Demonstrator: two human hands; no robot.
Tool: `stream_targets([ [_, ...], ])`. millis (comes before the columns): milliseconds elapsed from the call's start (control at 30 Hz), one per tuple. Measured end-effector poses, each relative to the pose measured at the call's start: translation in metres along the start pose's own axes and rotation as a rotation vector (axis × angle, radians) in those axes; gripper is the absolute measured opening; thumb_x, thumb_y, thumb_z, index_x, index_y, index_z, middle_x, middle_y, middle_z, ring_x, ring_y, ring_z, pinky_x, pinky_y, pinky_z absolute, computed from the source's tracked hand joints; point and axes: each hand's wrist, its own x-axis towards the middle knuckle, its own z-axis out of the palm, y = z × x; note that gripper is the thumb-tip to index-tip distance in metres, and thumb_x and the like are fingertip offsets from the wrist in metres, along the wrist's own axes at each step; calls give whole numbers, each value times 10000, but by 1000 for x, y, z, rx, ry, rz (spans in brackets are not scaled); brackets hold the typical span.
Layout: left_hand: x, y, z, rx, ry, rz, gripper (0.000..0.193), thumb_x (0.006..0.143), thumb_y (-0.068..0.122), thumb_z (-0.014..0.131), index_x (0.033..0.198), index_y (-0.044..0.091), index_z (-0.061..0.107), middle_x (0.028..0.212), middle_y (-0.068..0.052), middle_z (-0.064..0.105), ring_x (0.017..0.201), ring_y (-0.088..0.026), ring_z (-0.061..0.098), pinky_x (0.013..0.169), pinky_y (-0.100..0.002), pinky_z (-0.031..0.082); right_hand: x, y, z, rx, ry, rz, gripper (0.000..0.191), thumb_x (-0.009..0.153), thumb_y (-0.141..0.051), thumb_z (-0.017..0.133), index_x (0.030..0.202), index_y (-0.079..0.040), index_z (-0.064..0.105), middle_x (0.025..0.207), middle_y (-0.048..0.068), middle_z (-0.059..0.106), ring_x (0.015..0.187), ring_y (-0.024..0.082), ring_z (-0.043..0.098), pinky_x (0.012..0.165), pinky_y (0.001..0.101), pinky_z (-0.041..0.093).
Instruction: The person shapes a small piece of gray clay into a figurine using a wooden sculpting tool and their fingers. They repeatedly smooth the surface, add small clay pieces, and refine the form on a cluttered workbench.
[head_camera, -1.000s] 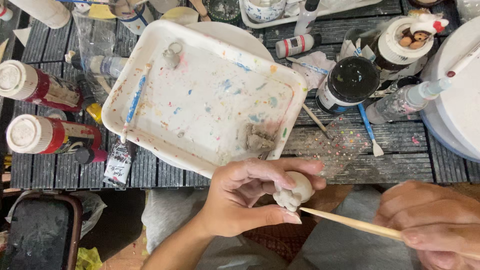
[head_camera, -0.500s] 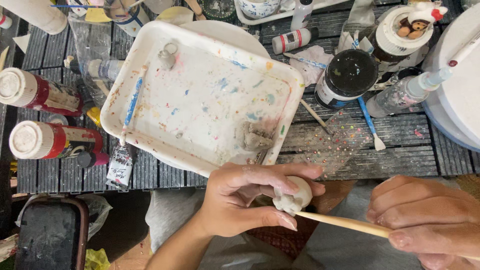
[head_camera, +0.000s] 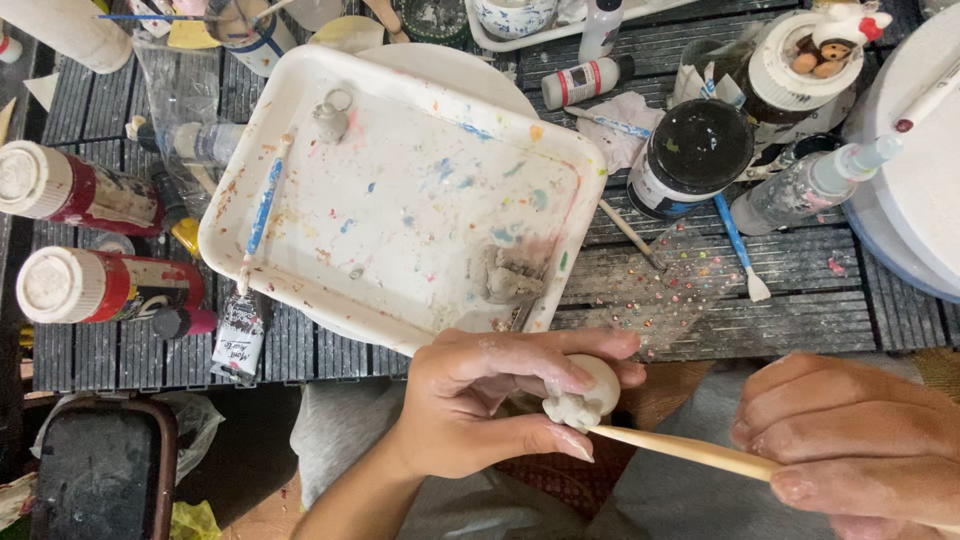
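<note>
A small white clay figure (head_camera: 583, 392) is sitting pinched in the left hand (head_camera: 490, 405), just below the near edge of the paint-spattered white tray (head_camera: 300, 290), over the person's lap rather than on the tabletop (head_camera: 780, 300). The left hand's fingers are curling closely around the piece, thumb underneath, fingertips on top. The right hand (head_camera: 860, 445), lower right of the tray, is closing narrowly around a slim wooden modelling stick (head_camera: 690, 452), whose tip is touching the underside of the figure. Judging by the soft look of the clay, light pressure and a steady cradle would be keeping the shape from denting. Inside the tray a grey lump of clay (head_camera: 510, 280) is lying near its lower right corner, and a blue-handled brush (head_camera: 262, 210) is resting along its left side. Left of the tray, two red paint bottles (head_camera: 90, 240) are lying on their sides; to its right a black-lidded jar (head_camera: 695, 150) is standing.
</note>
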Motion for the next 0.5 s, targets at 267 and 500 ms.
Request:
stream_targets([
  [267,0,2,2,-6,26,-17,312,1006,-27,794,1279,-10,644,1482,-313,576,1315,-373,672,1124,-466,549,-2,-4,-2,-90,-75,53,248,955,-187,685,1149,-35,653,1118,132,693,981,297,721,831,432,602],
  [500,1,-1,3,-3,42,8,318,1023,-6,788,1302,2,635,1456,-316,595,1300,-366,632,1120,-469,536,-28,5,-2,-253,-135,-24,202,1009,-207,667,1120,-40,641,1110,91,730,1045,268,727,893,439,596],
])
